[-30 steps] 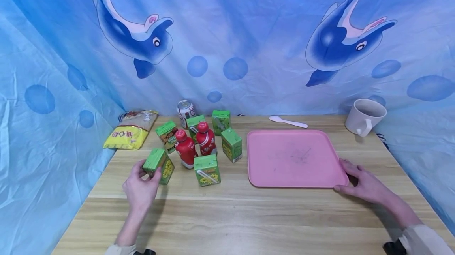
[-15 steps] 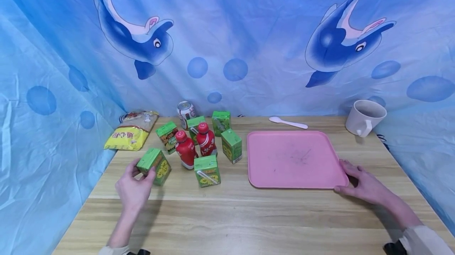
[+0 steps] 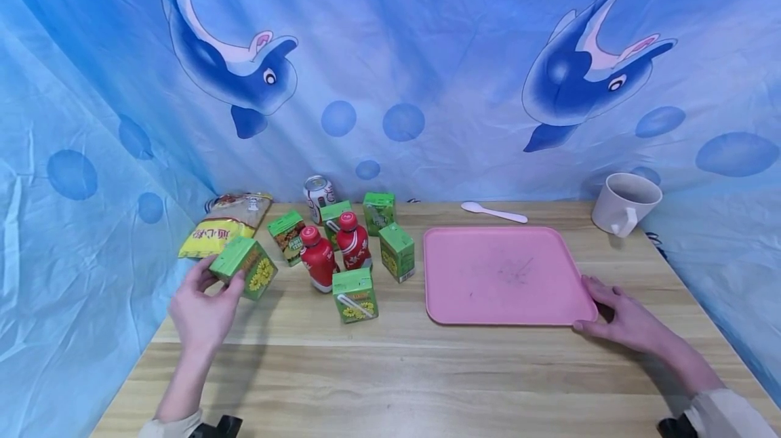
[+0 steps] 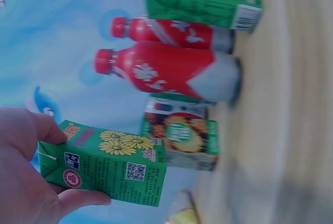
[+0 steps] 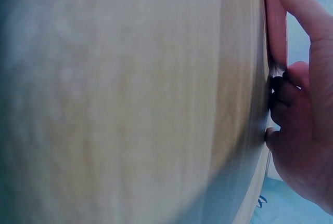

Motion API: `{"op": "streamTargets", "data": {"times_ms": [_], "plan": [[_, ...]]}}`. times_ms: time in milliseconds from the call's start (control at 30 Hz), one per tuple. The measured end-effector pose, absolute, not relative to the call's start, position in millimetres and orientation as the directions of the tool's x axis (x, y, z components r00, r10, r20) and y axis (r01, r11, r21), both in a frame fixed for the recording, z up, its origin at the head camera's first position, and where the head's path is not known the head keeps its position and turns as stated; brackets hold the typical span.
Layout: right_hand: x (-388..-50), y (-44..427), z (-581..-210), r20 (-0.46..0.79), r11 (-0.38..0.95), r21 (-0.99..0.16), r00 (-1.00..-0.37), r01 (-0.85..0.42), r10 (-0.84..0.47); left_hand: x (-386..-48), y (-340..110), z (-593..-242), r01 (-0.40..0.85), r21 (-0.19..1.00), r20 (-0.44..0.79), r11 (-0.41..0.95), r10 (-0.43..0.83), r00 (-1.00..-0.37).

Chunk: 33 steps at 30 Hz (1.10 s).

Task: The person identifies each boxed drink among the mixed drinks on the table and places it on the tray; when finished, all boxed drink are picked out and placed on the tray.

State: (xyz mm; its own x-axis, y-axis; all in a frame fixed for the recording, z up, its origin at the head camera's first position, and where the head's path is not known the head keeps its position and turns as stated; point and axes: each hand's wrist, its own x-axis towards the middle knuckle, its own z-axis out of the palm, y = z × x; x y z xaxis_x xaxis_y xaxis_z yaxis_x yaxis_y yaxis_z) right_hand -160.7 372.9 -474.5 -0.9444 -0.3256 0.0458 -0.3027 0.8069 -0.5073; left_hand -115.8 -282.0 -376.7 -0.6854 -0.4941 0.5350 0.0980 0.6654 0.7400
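Observation:
Lifted off the table at the left, a green drink carton (image 3: 244, 267) with yellow flowers tilts in my left hand (image 3: 204, 306). Thumb and fingers pinch its end, as the left wrist view shows with the carton (image 4: 112, 161) lying sideways. My right hand (image 3: 628, 316) holds the near right corner of a pink tray (image 3: 506, 275), thumb on the front edge and fingers along the right side. In the right wrist view the thumb presses the tray rim (image 5: 277, 26); the other fingers are curled and partly in shadow.
Two red bottles (image 3: 318, 258) stand among several green cartons (image 3: 356, 295), with a can (image 3: 318, 197) behind. A yellow snack bag (image 3: 226, 224) lies at the back left. Behind the tray is a white spoon (image 3: 494, 212); a mug (image 3: 626, 203) stands at the back right.
The left hand has carried the green drink carton leftward and up, away from the red bottles, tilting it more. The right hand and the tray stay in place.

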Motion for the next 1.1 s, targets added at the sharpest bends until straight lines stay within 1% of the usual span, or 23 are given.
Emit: {"op": "streamTargets", "data": {"times_ms": [67, 200, 300, 367, 467, 600, 700, 900, 1100], "plan": [[-161, 373, -475, 0.052, 0.808, -0.502, -0.944, -0.308, -0.327, -116, -282, -368, 0.118, 0.745, 0.538, 0.656, -0.488, -0.687], [-161, 375, -477, 0.066, 0.809, -0.496, -0.942, -0.317, -0.328, -117, -281, -350, 0.162, 0.720, 0.579, 0.675, -0.455, -0.676], [-162, 375, -478, 0.064, 0.809, -0.498, -0.943, -0.313, -0.326, -118, -279, -337, 0.170, 0.695, 0.596, 0.698, -0.429, -0.678], [-162, 375, -478, 0.053, 0.808, -0.503, -0.945, -0.305, -0.324, -119, -277, -329, 0.164, 0.687, 0.591, 0.708, -0.413, -0.692], [-161, 375, -478, 0.046, 0.807, -0.510, -0.946, -0.299, -0.322, -120, -275, -318, 0.147, 0.700, 0.548, 0.699, -0.393, -0.738], [-162, 375, -481, 0.061, 0.803, -0.509, -0.943, -0.311, -0.326, -122, -271, -306, 0.134, 0.737, 0.470, 0.662, -0.359, -0.806], [-162, 375, -482, 0.069, 0.805, -0.502, -0.942, -0.317, -0.328, -125, -267, -300, 0.153, 0.755, 0.442, 0.637, -0.323, -0.837], [-162, 374, -482, 0.063, 0.811, -0.496, -0.945, -0.310, -0.322, -135, -260, -290, 0.239, 0.763, 0.460, 0.600, -0.245, -0.853], [-162, 374, -480, 0.066, 0.809, -0.498, -0.944, -0.312, -0.324, -143, -252, -280, 0.290, 0.749, 0.474, 0.596, -0.177, -0.862]]}}
